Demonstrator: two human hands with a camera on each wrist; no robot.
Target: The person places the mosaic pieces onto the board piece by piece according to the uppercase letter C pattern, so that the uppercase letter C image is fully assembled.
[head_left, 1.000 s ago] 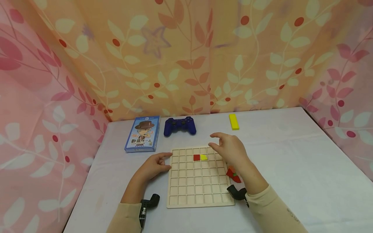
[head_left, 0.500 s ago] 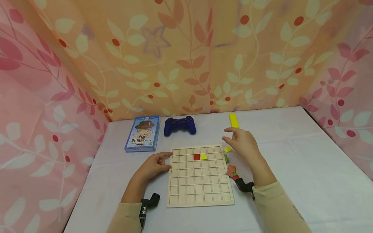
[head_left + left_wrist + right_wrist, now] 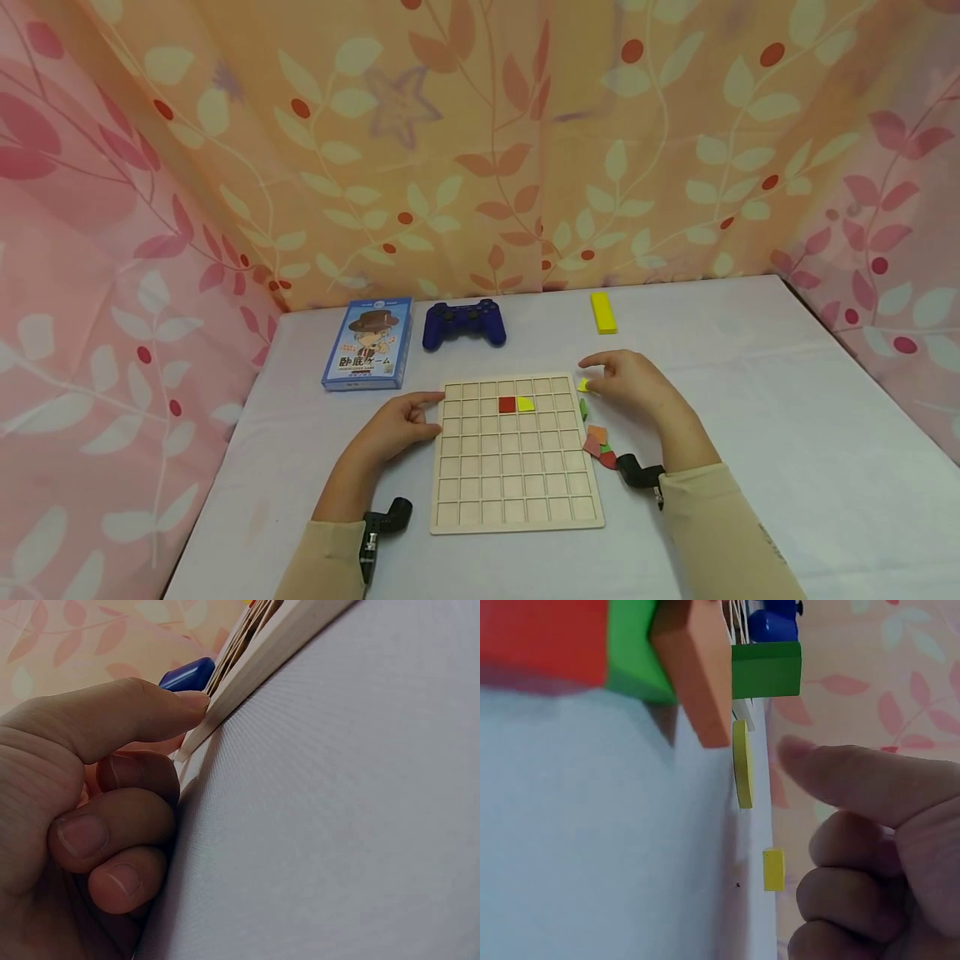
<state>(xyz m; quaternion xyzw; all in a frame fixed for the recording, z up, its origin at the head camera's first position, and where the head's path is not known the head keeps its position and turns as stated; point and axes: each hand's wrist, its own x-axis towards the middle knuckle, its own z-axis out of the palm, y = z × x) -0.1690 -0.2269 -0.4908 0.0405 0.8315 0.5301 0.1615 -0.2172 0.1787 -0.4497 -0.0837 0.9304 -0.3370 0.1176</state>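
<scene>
A pale wooden grid board lies flat on the table, with a red tile and a yellow tile in its second row. My left hand holds the board's top left corner, thumb on its edge and fingers curled against its side. My right hand hovers just right of the board, index and thumb apart, beside a loose yellow piece. In the right wrist view that yellow piece lies apart from the fingers. A green piece and a small pile of orange, red and green pieces lie along the board's right edge.
At the back of the table lie a blue game controller, a blue card box and a yellow block. Leaf-patterned curtains close in the table on three sides. The table's right half is bare white cloth.
My right hand has moved from above the board's top right corner off to the right and come down beside the loose yellow piece. The left hand and the board have stayed put.
</scene>
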